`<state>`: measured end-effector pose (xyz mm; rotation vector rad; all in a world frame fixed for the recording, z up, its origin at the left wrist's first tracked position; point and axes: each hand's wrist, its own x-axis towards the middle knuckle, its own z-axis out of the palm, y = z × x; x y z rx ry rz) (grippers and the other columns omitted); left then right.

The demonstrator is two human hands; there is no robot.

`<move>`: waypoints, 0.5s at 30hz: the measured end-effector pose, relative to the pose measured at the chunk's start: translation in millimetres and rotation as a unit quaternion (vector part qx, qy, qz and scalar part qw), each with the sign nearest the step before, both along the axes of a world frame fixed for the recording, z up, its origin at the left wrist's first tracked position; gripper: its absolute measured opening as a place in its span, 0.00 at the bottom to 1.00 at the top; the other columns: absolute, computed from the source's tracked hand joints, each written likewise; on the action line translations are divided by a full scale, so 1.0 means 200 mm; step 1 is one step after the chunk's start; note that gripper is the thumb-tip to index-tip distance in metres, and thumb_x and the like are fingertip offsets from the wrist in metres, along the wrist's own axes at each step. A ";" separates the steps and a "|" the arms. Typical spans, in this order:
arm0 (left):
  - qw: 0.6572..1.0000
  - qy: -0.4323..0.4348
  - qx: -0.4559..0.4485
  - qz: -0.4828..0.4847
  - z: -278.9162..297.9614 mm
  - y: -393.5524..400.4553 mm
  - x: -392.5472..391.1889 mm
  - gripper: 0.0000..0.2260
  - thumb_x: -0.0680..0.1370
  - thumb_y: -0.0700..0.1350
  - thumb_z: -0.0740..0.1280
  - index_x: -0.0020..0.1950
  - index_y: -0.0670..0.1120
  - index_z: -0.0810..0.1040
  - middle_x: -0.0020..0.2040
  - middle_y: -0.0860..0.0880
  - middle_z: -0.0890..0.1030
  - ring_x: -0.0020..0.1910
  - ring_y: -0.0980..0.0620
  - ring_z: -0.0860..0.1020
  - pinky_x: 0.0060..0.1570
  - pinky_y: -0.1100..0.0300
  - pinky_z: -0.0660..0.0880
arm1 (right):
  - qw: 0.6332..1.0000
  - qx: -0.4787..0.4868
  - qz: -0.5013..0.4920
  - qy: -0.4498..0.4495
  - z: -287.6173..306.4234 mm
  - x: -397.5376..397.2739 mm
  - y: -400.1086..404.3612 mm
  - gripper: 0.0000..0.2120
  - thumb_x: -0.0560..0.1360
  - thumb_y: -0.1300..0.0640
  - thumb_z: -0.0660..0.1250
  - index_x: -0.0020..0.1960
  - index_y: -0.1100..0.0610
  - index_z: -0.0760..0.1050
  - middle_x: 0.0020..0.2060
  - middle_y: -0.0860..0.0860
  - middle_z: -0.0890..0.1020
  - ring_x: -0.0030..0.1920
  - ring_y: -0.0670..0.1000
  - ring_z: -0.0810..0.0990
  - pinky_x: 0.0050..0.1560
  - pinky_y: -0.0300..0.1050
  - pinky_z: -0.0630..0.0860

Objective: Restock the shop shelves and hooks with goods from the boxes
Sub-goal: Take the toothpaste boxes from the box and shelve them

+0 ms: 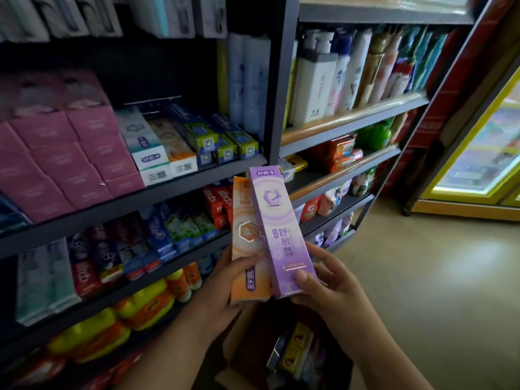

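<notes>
**Two toothpaste cartons in hand at the shelves**

On the far left, pink boxes (70, 153) fill most of one shelf (157, 192). To their right on that shelf lie toothpaste cartons end-out: a teal one (146, 147), an orange one (174, 150) and blue ones (213, 136). The lower shelves carry more toothpaste, then yellow and orange bottles (140, 302).

Near the middle, the left hand (225, 280) curls round the lower part of an orange carton (244, 237), thumb across its face. Just right of it and overlapping its edge, a purple carton (277, 229) stands tilted, top leaning left. The right hand (323, 280) pinches its lower end, thumb on the front and fingers behind. Both cartons are held upright in front of the shelves, level with the lower toothpaste row.

Below the hands sits an open box (292, 358) with more packs inside. On the right, another rack (351, 128) holds shampoo bottles (318, 80).

The cartons look light and stiff, with thin card walls that would probably dent under a hard squeeze, and a glossy print that may slide. A hold across the long flat faces near one end, as now, should suit pushing each end-first into its row; the orange one likely belongs with its match above.
</notes>
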<state>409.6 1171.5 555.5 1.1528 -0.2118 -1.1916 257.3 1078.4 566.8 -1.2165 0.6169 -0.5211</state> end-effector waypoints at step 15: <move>0.990 -0.039 0.024 0.135 0.15 0.29 0.07 0.14 0.77 0.37 0.64 0.57 0.55 0.74 0.41 0.43 0.85 0.40 0.42 0.81 0.47 0.47 0.76 | 0.994 0.041 0.079 -0.068 0.12 0.19 0.03 0.46 0.42 0.44 0.86 0.57 0.56 0.78 0.45 0.63 0.84 0.40 0.55 0.84 0.38 0.43 0.81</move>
